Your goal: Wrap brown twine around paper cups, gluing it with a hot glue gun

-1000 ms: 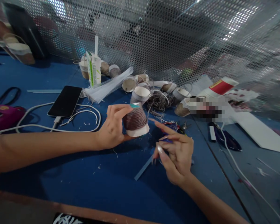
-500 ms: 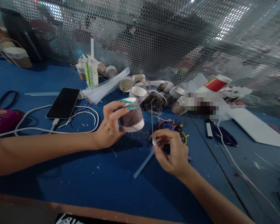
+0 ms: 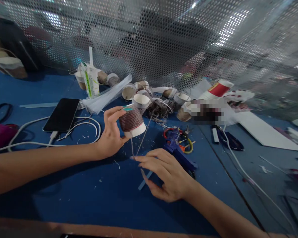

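My left hand (image 3: pixel 111 134) grips a small paper cup (image 3: pixel 132 121), upside down and tilted, with brown string wound around most of its wall and a white band bare at the rim. My right hand (image 3: pixel 164 172) hovers just below and to the right of it, fingers stretched forward, with a strand of the brown string (image 3: pixel 141 142) looped over the fingertips and running up to the cup. A tangled bundle of the same string (image 3: pixel 161 109) lies behind the cup on the blue table (image 3: pixel 64 191).
Several paper cups (image 3: pixel 141 99), some string-wrapped, are piled by the perforated metal screen (image 3: pixel 149 39). A blue glue gun (image 3: pixel 178 150) and scissors (image 3: pixel 186 140) lie right of my hand. A phone (image 3: pixel 62 114) on a white cable, a glue carton (image 3: pixel 90 81) and clear sticks (image 3: pixel 106 96) sit left.
My left hand has turned and shifted the cup slightly left. My right hand has dropped lower and leftward, opening from a pinch to stretched fingers with the string pulled out below the cup.
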`<state>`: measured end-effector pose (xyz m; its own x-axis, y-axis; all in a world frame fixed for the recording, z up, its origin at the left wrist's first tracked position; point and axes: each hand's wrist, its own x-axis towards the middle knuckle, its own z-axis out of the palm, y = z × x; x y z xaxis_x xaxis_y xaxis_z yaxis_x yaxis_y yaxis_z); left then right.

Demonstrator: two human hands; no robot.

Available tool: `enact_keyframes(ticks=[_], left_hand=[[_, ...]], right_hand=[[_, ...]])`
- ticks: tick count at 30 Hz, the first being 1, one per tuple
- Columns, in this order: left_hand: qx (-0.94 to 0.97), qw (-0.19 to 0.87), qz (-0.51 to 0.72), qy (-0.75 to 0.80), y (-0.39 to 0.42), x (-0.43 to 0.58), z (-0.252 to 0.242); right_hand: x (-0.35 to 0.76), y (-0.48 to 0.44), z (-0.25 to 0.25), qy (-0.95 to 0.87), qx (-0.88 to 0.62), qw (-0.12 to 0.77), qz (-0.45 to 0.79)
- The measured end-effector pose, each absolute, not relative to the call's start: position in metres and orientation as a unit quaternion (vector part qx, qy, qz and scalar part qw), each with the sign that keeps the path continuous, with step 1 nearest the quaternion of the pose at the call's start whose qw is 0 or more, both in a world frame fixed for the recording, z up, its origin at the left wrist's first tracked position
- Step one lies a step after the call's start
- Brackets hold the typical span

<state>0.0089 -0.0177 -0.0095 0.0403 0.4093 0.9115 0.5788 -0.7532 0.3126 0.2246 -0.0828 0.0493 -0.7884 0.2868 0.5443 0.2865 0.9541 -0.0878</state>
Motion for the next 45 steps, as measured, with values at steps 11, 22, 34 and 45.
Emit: enact_keyframes(ticks=[11, 22, 34, 45], left_hand=[[-0.733, 0.008, -0.623, -0.272, -0.014, 0.009, -0.011], [-0.762, 0.033, -0.557, -0.330, -0.021, 0.012, -0.003], [-0.766, 0.055, -0.521, -0.373, -0.022, 0.013, -0.001], [-0.767, 0.075, -0.507, -0.385, -0.023, 0.013, 0.001]], right_hand=[[0.286, -0.072, 0.087, -0.793, -0.598, 0.080, -0.087], [0.273, -0.070, 0.051, -0.703, -0.683, 0.107, -0.166], [0.246, -0.065, 0.074, -0.720, -0.545, 0.418, 0.096], [0.242, -0.084, 0.058, -0.830, -0.435, 0.323, 0.132]])
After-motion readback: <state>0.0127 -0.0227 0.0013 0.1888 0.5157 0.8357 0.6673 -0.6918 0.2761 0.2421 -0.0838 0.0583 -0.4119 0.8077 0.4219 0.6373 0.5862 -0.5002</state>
